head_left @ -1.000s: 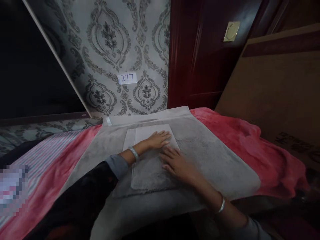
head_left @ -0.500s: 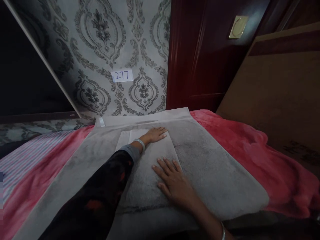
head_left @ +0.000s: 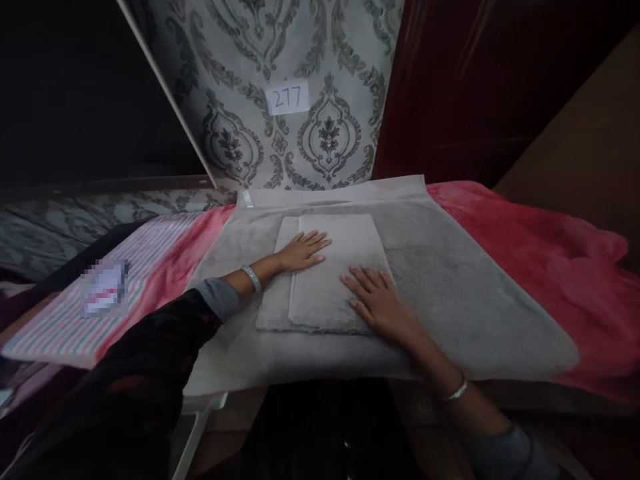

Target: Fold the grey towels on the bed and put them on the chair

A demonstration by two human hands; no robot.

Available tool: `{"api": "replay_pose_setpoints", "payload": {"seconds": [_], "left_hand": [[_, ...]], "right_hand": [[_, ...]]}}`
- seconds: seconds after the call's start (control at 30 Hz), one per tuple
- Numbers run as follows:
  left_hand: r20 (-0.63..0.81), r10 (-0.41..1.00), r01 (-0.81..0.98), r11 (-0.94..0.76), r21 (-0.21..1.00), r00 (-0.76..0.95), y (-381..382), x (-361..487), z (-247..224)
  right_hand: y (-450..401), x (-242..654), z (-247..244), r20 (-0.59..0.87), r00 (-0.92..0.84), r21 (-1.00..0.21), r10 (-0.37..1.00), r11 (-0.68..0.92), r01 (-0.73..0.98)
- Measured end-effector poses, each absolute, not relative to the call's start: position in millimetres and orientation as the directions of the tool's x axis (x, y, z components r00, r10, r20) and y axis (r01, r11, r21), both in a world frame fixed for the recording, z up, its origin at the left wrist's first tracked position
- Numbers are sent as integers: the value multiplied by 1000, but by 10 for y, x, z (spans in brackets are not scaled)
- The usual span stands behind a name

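A folded grey towel (head_left: 333, 300) lies flat, its layers stacked, with a strip of the lower layer showing on the left. My left hand (head_left: 303, 251) rests open on its upper left part, fingers stretched to the right. My right hand (head_left: 377, 303) lies flat on its lower right part with fingers spread. Under the folded towel is a larger spread grey cloth (head_left: 460, 307) with a plush surface and a small white label at its far left corner.
A red plush blanket (head_left: 510, 247) lies beneath on both sides. At left is a striped cloth (head_left: 155, 250) with a blurred item (head_left: 105, 288) on it. Behind stand a dark screen (head_left: 95, 93), a patterned wall with a "277" paper (head_left: 288, 98), and a dark red panel (head_left: 480, 87).
The view has tilted down and shifted left, so the near edge of the cloth now shows. My left hand has slid leftward and nearer on the folded towel; my right hand stays flat on it.
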State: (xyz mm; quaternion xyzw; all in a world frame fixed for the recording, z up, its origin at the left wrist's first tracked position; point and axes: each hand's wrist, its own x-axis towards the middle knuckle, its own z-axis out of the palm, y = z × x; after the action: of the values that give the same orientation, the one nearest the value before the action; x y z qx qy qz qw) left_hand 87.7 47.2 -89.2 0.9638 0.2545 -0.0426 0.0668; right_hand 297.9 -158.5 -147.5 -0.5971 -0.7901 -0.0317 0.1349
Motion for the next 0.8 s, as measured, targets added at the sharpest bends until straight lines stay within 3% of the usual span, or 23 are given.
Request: {"api": "replay_pose_setpoints", "payload": {"seconds": [0.23, 0.47, 0.63, 0.8], "left_hand": [[-20, 518, 516, -846, 132, 855, -44, 322, -1003], [-22, 499, 493, -846, 204, 866, -549, 11, -953], [84, 366, 360, -929, 83, 927, -1035, 114, -967], [173, 346, 362, -930, -66, 922, -1242, 412, -1089]], "right_hand": [[-1597, 3009, -1460, 264, -238, -142, 935, 281, 949], [-1878, 2956, -1523, 317, -196, -146, 928, 251, 957], [-2150, 2901, -1572, 361, -216, -137, 907, 281, 950], [-2167, 2858, -1535, 323, -216, -129, 922, 269, 955]]}}
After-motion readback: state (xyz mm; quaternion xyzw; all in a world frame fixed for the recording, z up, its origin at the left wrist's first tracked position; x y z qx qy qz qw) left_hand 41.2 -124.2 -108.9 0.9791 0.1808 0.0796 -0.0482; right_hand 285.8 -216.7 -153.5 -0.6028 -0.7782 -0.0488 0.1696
